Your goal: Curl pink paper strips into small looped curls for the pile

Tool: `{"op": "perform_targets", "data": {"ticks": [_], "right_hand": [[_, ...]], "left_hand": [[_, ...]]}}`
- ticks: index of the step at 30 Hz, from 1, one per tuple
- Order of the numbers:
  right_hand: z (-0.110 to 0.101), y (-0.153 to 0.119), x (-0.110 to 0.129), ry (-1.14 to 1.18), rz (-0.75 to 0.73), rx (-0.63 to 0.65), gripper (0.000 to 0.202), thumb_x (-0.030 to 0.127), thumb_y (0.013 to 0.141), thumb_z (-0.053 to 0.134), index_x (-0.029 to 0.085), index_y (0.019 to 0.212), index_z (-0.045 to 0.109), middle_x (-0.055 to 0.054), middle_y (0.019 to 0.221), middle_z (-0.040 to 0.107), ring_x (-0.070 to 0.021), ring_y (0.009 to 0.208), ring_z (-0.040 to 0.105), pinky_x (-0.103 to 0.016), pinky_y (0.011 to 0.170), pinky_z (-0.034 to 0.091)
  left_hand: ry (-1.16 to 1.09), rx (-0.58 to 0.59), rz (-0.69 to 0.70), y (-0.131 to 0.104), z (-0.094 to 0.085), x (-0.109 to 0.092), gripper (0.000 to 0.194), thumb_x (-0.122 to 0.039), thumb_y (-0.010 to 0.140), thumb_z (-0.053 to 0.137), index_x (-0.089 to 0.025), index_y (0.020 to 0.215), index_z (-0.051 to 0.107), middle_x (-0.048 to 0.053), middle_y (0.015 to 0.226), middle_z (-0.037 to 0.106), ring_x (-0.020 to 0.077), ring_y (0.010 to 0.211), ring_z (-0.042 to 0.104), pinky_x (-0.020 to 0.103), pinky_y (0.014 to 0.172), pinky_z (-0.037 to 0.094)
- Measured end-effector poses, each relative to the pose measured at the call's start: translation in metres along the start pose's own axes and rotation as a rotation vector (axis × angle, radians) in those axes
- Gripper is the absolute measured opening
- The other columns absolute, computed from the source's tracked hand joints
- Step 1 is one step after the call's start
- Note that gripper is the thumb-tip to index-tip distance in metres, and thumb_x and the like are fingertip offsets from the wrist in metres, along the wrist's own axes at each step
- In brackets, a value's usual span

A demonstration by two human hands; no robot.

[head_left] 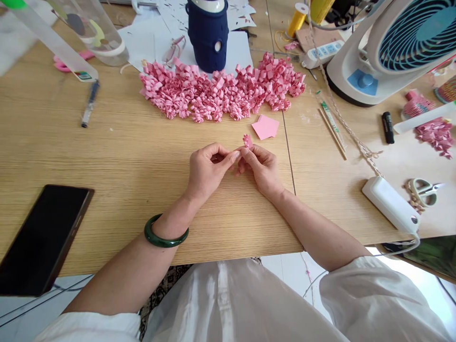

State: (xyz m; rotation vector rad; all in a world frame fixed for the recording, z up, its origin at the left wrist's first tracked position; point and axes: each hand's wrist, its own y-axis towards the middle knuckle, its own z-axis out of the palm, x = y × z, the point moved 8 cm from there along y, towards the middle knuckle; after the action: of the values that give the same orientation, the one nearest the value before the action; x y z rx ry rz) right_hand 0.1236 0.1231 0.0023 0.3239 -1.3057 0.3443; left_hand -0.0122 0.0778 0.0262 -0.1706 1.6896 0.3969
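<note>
Both hands meet over the wooden table [142, 156]. A small pink paper piece with a curled, fringed edge [247, 141] stands up from the fingertips of my right hand [261, 168], which are closed on it. My left hand [210, 170], with a dark green bangle on its wrist, has thumb and forefinger pinched together beside it; what lies between them is too small to make out. Just beyond the hands rest flat pink paper pieces [265, 127]. Behind them spreads a long heap of curled pink paper pieces [217, 92].
A dark blue cup [207, 35] stands behind the heap. At the left are a phone [46, 237] and a pen [90, 104]. On the right are a white fan [366, 71], a power bank [391, 203], a black marker [387, 128], thin sticks [332, 134] and small scissors [423, 191].
</note>
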Motion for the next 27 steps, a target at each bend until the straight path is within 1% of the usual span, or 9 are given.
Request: {"op": "perform_targets", "data": {"ticks": [5,10,13,18,20,21,24,25,27], "right_hand": [[-0.001,0.000,-0.001,0.000,-0.005,-0.009,0.045,0.061,0.085,0.083,0.019,0.078,0.069,0.005,0.061,0.066,-0.0075,0.051,0.061,-0.022,0.055,0.057],[-0.001,0.000,0.000,-0.037,0.004,-0.012,0.047,0.064,0.086,0.081,0.019,0.078,0.069,0.005,0.059,0.066,-0.0083,0.052,0.061,-0.023,0.056,0.057],[-0.001,0.000,0.000,-0.054,0.002,-0.003,0.049,0.066,0.086,0.080,0.019,0.079,0.069,0.005,0.059,0.065,-0.0083,0.053,0.061,-0.023,0.056,0.056],[0.000,0.001,-0.004,-0.058,0.004,-0.003,0.052,0.068,0.082,0.082,0.018,0.075,0.066,0.005,0.063,0.064,-0.0070,0.050,0.060,-0.022,0.053,0.057],[-0.001,0.002,-0.005,-0.058,0.006,-0.010,0.053,0.069,0.082,0.082,0.019,0.076,0.065,0.005,0.063,0.063,-0.0073,0.050,0.060,-0.022,0.052,0.057],[-0.002,0.003,-0.005,-0.056,0.004,-0.020,0.053,0.069,0.082,0.081,0.019,0.078,0.066,0.005,0.062,0.062,-0.0075,0.050,0.059,-0.022,0.052,0.057],[-0.007,0.003,-0.005,-0.044,0.003,-0.072,0.052,0.070,0.081,0.081,0.019,0.084,0.072,0.005,0.065,0.063,-0.0072,0.051,0.057,-0.023,0.052,0.058],[-0.008,0.003,-0.004,-0.036,0.001,-0.092,0.052,0.070,0.080,0.082,0.019,0.086,0.074,0.005,0.068,0.064,-0.0070,0.052,0.056,-0.023,0.053,0.059],[-0.010,0.003,-0.003,-0.027,-0.012,-0.119,0.051,0.069,0.078,0.084,0.019,0.086,0.075,0.004,0.071,0.065,-0.0064,0.053,0.055,-0.022,0.052,0.060]], "left_hand": [[0.027,-0.005,-0.015,0.000,-0.001,-0.002,0.025,-0.022,0.080,0.081,-0.020,0.061,0.066,-0.005,0.055,0.066,0.0089,0.051,0.056,0.021,0.053,0.043],[0.012,-0.007,-0.033,0.001,-0.001,0.000,0.025,-0.018,0.080,0.081,-0.020,0.060,0.066,-0.004,0.056,0.066,0.0091,0.052,0.056,0.021,0.054,0.043],[-0.002,-0.001,-0.043,0.001,-0.001,0.002,0.025,-0.020,0.080,0.082,-0.020,0.060,0.066,-0.004,0.056,0.066,0.0091,0.052,0.055,0.022,0.054,0.042],[0.006,-0.013,-0.052,0.000,-0.002,0.002,0.027,-0.023,0.081,0.081,-0.020,0.060,0.065,-0.004,0.055,0.064,0.0092,0.051,0.054,0.022,0.052,0.041],[-0.031,0.014,-0.067,0.000,0.000,0.004,0.026,-0.030,0.083,0.082,-0.020,0.063,0.069,-0.002,0.060,0.069,0.0106,0.054,0.059,0.023,0.055,0.046],[-0.054,0.028,-0.083,0.000,0.002,0.006,0.028,-0.038,0.086,0.081,-0.020,0.067,0.071,0.000,0.064,0.072,0.0117,0.057,0.063,0.023,0.059,0.050],[-0.087,0.022,-0.142,0.001,0.002,0.016,0.047,-0.062,0.094,0.070,-0.020,0.075,0.076,0.004,0.075,0.078,0.0141,0.063,0.069,0.026,0.066,0.056],[-0.085,0.000,-0.152,0.001,0.000,0.019,0.051,-0.065,0.095,0.067,-0.019,0.077,0.077,0.005,0.077,0.079,0.0143,0.064,0.070,0.026,0.068,0.057],[-0.081,-0.043,-0.155,0.001,-0.004,0.023,0.050,-0.065,0.095,0.067,-0.019,0.081,0.079,0.006,0.081,0.081,0.0149,0.066,0.073,0.026,0.070,0.059]]}}
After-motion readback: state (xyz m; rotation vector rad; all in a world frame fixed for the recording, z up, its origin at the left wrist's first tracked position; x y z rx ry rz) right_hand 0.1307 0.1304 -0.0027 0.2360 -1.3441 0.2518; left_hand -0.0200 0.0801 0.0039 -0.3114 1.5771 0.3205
